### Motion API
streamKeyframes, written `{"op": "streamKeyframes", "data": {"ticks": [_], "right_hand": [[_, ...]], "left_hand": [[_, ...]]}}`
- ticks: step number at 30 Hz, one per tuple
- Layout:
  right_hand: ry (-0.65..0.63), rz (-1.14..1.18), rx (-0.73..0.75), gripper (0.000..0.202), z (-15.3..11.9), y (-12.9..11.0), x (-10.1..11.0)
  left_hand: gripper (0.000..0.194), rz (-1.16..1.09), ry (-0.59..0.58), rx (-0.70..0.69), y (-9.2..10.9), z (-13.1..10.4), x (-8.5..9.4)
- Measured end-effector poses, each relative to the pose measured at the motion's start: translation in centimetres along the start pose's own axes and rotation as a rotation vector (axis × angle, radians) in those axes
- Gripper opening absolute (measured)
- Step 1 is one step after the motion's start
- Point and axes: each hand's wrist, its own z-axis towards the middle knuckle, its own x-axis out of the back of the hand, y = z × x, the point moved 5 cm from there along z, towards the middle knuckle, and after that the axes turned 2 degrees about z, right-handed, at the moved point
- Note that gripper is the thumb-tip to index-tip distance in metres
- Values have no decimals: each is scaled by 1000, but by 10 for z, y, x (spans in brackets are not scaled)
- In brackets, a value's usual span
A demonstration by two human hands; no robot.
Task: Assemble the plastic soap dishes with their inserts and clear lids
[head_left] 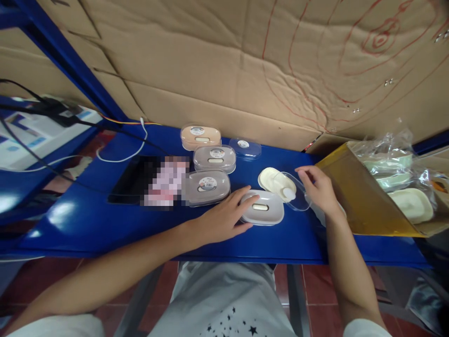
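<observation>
My left hand (233,215) grips the left end of a grey oval soap box (270,215), which has a pale pill-shaped piece in its middle. The thumb is at its front side and the fingers lie over the top. My right hand (321,189) is closed at the right edge of a clear plastic lid (300,203); some of its fingertips are hidden. Partly under this lid lies a cream oval dish (268,177), with a small white round piece (288,194) at its right end. A whitish piece (317,214) shows beneath my right wrist.
Lidded soap boxes, one peach (189,139) and two grey (229,161), stand in a column at left. Behind lies another clear lid (247,150). A black tablet (128,182) is farther left. At right, a cardboard box (336,187) holds bagged green and cream dishes (414,206).
</observation>
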Motion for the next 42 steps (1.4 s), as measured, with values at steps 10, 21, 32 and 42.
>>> {"op": "streamKeyframes", "data": {"ticks": [10, 21, 32, 42], "right_hand": [[-393, -99, -38, 81, -16, 15, -22], [-36, -215, 285, 46, -16, -37, -13], [-440, -63, 439, 59, -36, -69, -46], [-453, -10, 364, 70, -34, -52, -44]], "left_hand": [[73, -4, 8, -3, 0, 0, 1], [74, 47, -25, 0, 0, 1, 1], [76, -4, -21, 0, -3, 2, -1], [118, -206, 112, 71, -10, 4, -3]]}}
